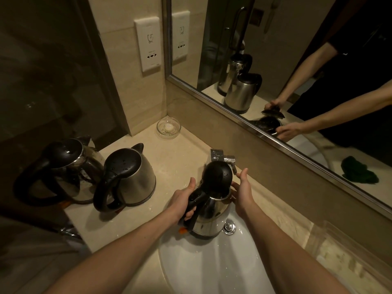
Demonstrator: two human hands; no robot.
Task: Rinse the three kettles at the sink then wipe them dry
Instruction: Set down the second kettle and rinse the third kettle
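A steel kettle (212, 215) with a black lid raised open hangs over the white sink (203, 264). My left hand (182, 200) grips its black handle. My right hand (241, 192) rests with straight fingers against the kettle's far side near the rim. Two more steel kettles stand on the counter to the left: one (135, 177) near the sink with its lid down, and another (70, 170) at the far left.
The chrome tap (222, 158) sits just behind the held kettle. A glass dish (168, 127) stands in the back corner of the beige counter (176, 158). A mirror (275, 60) runs along the back wall; a dark green cloth shows in its reflection (359, 170).
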